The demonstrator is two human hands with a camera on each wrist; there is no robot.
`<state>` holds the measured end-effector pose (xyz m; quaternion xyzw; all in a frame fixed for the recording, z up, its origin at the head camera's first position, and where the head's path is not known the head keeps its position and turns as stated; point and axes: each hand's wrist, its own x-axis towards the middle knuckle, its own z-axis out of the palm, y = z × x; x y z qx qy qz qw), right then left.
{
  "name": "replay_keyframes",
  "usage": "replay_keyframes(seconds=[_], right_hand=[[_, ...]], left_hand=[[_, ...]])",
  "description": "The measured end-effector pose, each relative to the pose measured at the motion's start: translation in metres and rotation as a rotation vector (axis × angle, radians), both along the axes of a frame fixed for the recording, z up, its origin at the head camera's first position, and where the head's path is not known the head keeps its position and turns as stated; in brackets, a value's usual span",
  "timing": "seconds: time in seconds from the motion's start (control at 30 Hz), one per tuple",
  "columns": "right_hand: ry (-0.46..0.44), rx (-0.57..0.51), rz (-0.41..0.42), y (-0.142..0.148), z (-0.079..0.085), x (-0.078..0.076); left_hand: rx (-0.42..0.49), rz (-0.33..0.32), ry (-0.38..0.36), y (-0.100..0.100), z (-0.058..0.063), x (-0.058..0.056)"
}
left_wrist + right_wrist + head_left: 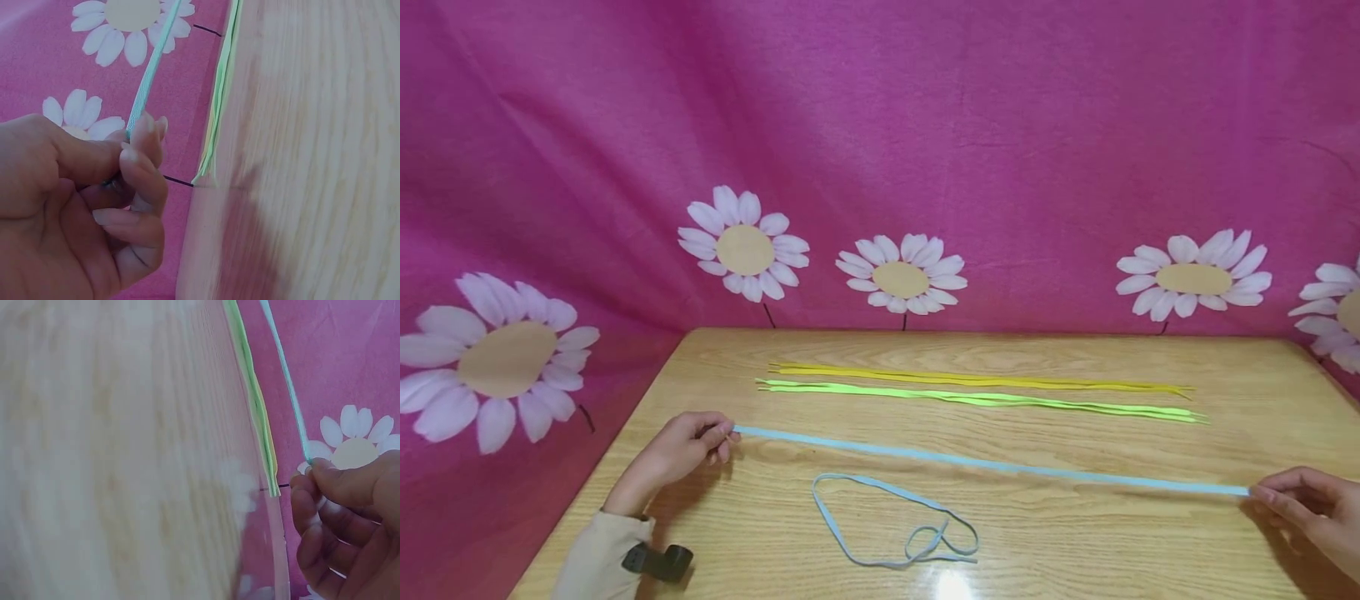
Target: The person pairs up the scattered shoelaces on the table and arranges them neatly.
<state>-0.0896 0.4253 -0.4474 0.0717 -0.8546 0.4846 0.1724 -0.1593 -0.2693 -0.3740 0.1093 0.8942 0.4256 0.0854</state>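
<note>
A light blue shoelace is stretched straight between the two hands over the table. My left hand pinches one end between thumb and fingertips; the left wrist view shows the lace rising from that pinch. At the right, my right hand pinches the other end, and in the right wrist view the lace runs up from the thumb and fingertip. Nearer the front, a second light blue shoelace lies loosely looped on the wood.
Yellow shoelaces and neon green shoelaces lie lengthwise across the back of the wooden table. A magenta cloth with white daisies hangs behind it. A black strap is around the left sleeve.
</note>
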Motion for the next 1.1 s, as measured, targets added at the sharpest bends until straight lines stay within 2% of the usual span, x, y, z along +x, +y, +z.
replay_keyframes(seconds=[0.2,0.3,0.4,0.53,0.6,0.8,0.93,1.1], right_hand=[[0.066,0.107,-0.016,-0.002,0.003,-0.006],[0.061,0.155,-0.034,-0.004,0.007,-0.01],[0.007,0.235,-0.068,-0.005,0.011,-0.014],[-0.145,0.36,-0.122,-0.005,0.016,-0.022],[-0.211,0.411,-0.135,-0.004,0.016,-0.027],[-0.34,0.41,-0.165,0.007,0.014,-0.045],[-0.38,0.425,-0.174,0.01,0.015,-0.052],[-0.368,0.454,-0.173,0.007,0.017,-0.056]], left_hand=[[-0.002,-0.013,0.034,0.001,-0.003,-0.008],[0.001,0.009,0.03,0.003,-0.004,-0.012],[0.002,0.032,0.016,0.005,-0.004,-0.015],[-0.005,0.069,-0.026,0.005,-0.006,-0.02],[-0.042,0.097,-0.023,0.004,-0.007,-0.023],[-0.139,0.183,-0.028,0.004,-0.01,-0.038],[-0.172,0.196,-0.02,0.004,-0.013,-0.048],[-0.166,0.197,-0.026,0.004,-0.017,-0.055]])
